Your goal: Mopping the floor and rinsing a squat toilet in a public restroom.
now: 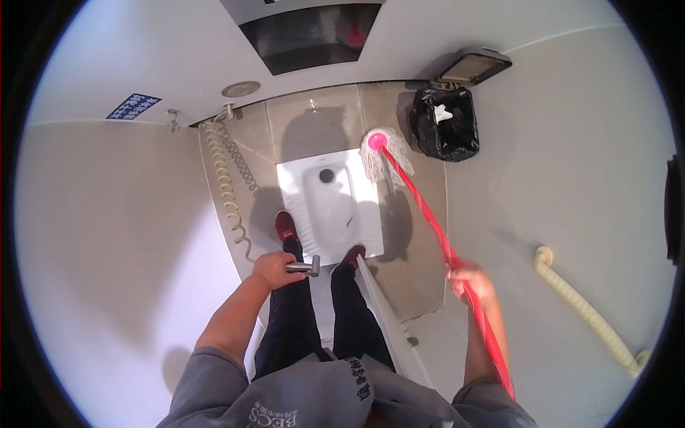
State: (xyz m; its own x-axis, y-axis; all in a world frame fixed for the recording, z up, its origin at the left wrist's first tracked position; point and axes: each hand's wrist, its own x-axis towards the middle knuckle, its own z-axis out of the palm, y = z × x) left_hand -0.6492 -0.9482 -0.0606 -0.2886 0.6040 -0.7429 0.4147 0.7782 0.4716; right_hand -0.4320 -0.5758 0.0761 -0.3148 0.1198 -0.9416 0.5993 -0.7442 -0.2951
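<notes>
My left hand [275, 270] grips a metal bidet sprayer [307, 267], its head pointing to the right above my legs. From that hand a coiled hose [229, 198] runs up along the left wall. My right hand [472, 282] is closed around the red handle [428, 214] of a mop. The mop's white string head [398, 155], with a pink hub [377, 141], rests at the upper right corner of the squat toilet [334, 208]. A small dark mark lies inside the white toilet bowl. My two feet stand at its near end.
A bin lined with a black bag [447, 128], lid raised, stands in the far right corner. A cream grab bar [588, 315] is fixed to the right wall. The edge of a white door [382, 315] stands beside my right leg. A blue sign [134, 107] bears writing.
</notes>
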